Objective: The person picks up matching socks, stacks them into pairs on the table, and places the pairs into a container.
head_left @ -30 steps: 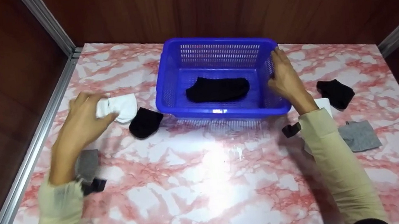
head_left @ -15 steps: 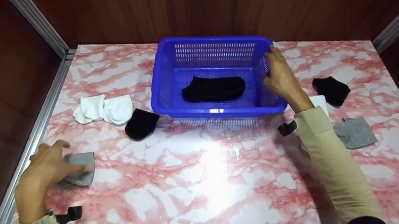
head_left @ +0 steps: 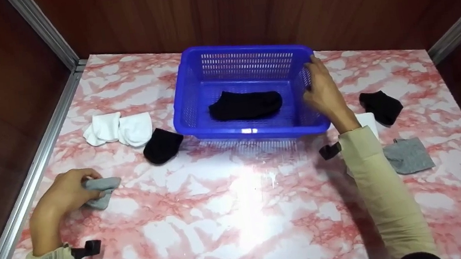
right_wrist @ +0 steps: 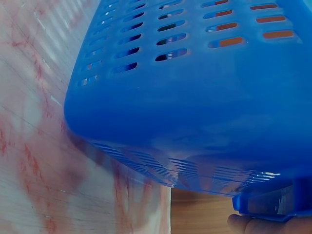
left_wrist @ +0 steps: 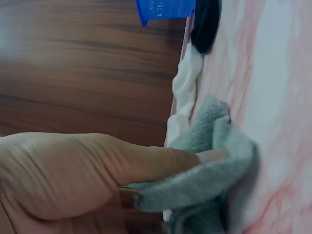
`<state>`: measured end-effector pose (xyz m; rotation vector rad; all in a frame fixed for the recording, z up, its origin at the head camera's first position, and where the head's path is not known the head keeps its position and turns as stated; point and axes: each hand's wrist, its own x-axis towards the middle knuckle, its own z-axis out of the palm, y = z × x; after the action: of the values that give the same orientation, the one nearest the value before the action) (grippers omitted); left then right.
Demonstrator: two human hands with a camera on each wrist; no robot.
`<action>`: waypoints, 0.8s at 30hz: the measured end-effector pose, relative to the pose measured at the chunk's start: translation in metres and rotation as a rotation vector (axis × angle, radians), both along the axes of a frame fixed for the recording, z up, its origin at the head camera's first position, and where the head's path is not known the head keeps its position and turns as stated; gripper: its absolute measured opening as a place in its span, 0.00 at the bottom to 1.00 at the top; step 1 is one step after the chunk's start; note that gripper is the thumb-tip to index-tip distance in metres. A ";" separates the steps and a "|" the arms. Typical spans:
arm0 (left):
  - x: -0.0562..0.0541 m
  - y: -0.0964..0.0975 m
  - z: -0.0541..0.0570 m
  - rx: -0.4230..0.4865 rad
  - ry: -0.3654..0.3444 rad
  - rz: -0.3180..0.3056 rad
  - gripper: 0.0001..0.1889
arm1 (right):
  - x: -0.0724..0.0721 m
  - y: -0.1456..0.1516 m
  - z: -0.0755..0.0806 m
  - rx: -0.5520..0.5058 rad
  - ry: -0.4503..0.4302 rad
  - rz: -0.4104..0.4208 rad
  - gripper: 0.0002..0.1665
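Observation:
My left hand [head_left: 66,189] pinches a grey sock [head_left: 100,200] between thumb and fingers at the left of the table. The sock bunches over my thumb in the left wrist view, close over the tabletop. With my right hand [head_left: 325,90] I hold the right rim of a blue plastic basket [head_left: 252,134], fingers over its edge. Inside the basket lies a black sock [head_left: 247,105]. In the right wrist view the slotted basket wall [right_wrist: 195,107] fills most of the picture, and only fingertips [right_wrist: 263,225] show at the lower right.
Left of the basket lie two white socks [head_left: 136,129] and a black sock [head_left: 163,146]. To the right are another black sock [head_left: 382,108], a grey sock [head_left: 409,155] and a white one [head_left: 367,121] partly under my sleeve. Wooden panels [head_left: 234,7] enclose the marbled table [head_left: 206,219].
My left hand has moved from the white socks down to the grey sock and taken hold of it, bunching it up. The right hand stays on the basket rim.

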<state>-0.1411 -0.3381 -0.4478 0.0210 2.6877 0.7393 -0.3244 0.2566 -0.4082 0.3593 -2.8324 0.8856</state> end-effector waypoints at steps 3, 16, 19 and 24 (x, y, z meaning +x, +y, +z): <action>-0.008 0.009 0.000 0.008 0.058 -0.028 0.15 | 0.001 0.002 0.000 -0.005 -0.004 -0.009 0.39; -0.020 0.064 0.017 0.149 0.291 -0.041 0.12 | 0.001 0.000 -0.005 -0.015 0.016 -0.001 0.37; -0.021 0.078 0.021 0.188 0.311 -0.046 0.13 | 0.001 0.000 -0.005 -0.015 0.026 0.003 0.37; -0.023 0.099 0.027 0.240 0.296 -0.081 0.11 | 0.001 0.000 -0.003 -0.069 0.053 -0.020 0.34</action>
<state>-0.1644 -0.2392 -0.4208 0.3209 2.8308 1.1045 -0.3231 0.2563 -0.4116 0.3398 -2.7448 0.9520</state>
